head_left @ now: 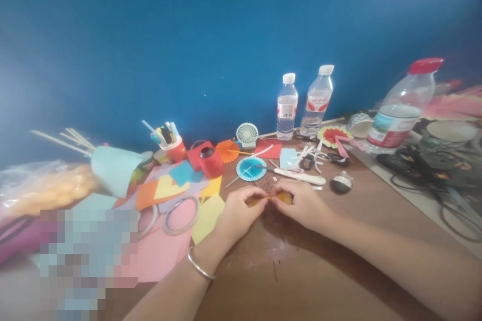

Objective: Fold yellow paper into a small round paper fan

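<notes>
Above the brown tabletop, both my hands pinch a narrow piece of yellow folded paper [284, 197] near its middle. My left hand [239, 213], with a silver bangle on the wrist, holds the left part between thumb and fingers. On the other side my right hand [305, 205] grips it, fingertips almost touching those of the left. Just beyond lie a round blue pleated paper fan [251, 168] on a stick and a white-handled knife [299, 176]. An orange pleated paper fan [227, 151] rests farther back.
Coloured paper sheets [209, 215] and tape rolls [182, 214] spread to the left, near a cup of pens [173, 149]. Two water bottles [287, 110] stand by the blue wall. Scissors [309, 161], paper strips, a larger red-capped bottle [395, 115] and black cables [422, 175] are rightward.
</notes>
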`<control>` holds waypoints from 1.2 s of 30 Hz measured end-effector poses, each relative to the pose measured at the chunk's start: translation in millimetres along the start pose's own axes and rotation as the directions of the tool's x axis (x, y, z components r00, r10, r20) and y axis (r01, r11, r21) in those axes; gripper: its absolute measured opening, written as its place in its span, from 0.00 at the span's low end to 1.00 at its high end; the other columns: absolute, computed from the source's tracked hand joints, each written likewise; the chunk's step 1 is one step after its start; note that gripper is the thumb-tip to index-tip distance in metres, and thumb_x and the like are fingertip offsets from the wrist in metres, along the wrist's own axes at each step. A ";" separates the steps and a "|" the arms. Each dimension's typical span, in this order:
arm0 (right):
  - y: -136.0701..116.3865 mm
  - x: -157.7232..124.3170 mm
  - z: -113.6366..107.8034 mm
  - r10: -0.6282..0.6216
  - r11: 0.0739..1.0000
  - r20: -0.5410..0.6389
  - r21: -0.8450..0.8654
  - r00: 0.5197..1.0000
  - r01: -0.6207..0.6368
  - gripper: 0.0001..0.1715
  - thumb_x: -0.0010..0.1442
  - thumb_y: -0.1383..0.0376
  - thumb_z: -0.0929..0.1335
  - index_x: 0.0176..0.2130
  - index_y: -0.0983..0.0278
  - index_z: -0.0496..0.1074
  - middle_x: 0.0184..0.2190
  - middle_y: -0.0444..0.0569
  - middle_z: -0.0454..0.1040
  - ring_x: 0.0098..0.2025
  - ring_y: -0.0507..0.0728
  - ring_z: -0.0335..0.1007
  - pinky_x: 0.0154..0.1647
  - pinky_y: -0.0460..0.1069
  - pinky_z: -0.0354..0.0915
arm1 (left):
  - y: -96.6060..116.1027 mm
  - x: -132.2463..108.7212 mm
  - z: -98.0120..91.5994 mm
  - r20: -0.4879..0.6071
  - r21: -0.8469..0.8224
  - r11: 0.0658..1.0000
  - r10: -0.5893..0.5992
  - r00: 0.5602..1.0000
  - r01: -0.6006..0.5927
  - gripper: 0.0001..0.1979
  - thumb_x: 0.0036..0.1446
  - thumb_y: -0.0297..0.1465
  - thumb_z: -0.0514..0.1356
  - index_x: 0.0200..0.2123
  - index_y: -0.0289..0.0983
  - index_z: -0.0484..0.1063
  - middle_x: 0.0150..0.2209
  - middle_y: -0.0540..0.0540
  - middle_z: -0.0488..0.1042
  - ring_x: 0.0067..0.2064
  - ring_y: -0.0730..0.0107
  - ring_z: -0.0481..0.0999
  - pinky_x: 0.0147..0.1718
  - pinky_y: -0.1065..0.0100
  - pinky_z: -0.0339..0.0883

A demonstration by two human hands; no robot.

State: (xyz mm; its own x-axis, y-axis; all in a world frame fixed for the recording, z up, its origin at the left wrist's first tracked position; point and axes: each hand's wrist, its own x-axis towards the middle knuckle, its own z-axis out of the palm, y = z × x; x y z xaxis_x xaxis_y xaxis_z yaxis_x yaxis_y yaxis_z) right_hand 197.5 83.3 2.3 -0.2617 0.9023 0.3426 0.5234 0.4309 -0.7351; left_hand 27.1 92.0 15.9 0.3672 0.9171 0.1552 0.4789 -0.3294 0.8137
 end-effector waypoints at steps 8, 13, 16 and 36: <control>7.8 4.0 0.9 0.146 0.978 0.077 0.139 0.986 -0.156 0.05 0.50 0.65 0.65 0.29 0.63 0.69 0.26 0.44 0.72 0.27 0.53 0.66 0.26 0.46 0.59 | -1.6 2.1 -2.4 0.067 0.070 0.997 0.015 0.998 -0.020 0.07 0.48 0.27 0.54 0.28 0.39 0.73 0.29 0.52 0.74 0.32 0.70 0.71 0.33 0.72 0.61; 7.3 4.3 2.5 0.182 0.943 0.085 0.266 0.980 -0.199 0.05 0.49 0.67 0.64 0.31 0.63 0.68 0.28 0.44 0.72 0.27 0.51 0.67 0.27 0.45 0.62 | -2.2 2.9 -2.0 0.106 0.007 0.999 -0.044 0.993 0.044 0.08 0.49 0.30 0.55 0.31 0.39 0.74 0.30 0.50 0.75 0.32 0.69 0.72 0.33 0.71 0.62; 5.3 4.2 2.7 0.193 0.933 0.086 0.292 0.977 -0.210 0.06 0.48 0.67 0.65 0.32 0.63 0.67 0.26 0.43 0.71 0.23 0.50 0.66 0.24 0.44 0.61 | -2.3 4.1 -2.1 0.126 0.022 0.997 -0.075 0.989 0.072 0.09 0.50 0.33 0.54 0.26 0.37 0.73 0.27 0.50 0.74 0.31 0.70 0.71 0.31 0.72 0.61; 2.8 -1.0 9.5 0.208 0.879 -0.030 0.444 0.978 -0.174 0.27 0.45 0.67 0.69 0.46 0.61 0.60 0.29 0.42 0.70 0.29 0.51 0.68 0.29 0.46 0.65 | -6.5 0.1 4.1 0.070 -0.058 0.979 -0.191 0.979 0.195 0.09 0.48 0.32 0.53 0.22 0.35 0.70 0.21 0.52 0.71 0.23 0.76 0.66 0.22 0.75 0.56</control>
State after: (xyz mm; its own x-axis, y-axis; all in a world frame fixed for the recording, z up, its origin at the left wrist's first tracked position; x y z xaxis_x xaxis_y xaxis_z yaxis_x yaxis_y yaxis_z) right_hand 191.5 83.5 -5.7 -0.1228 0.9722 0.1992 0.1458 0.2163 -0.9654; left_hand 27.3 93.3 8.3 0.3238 0.9452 -0.0421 0.4938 -0.1309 0.8596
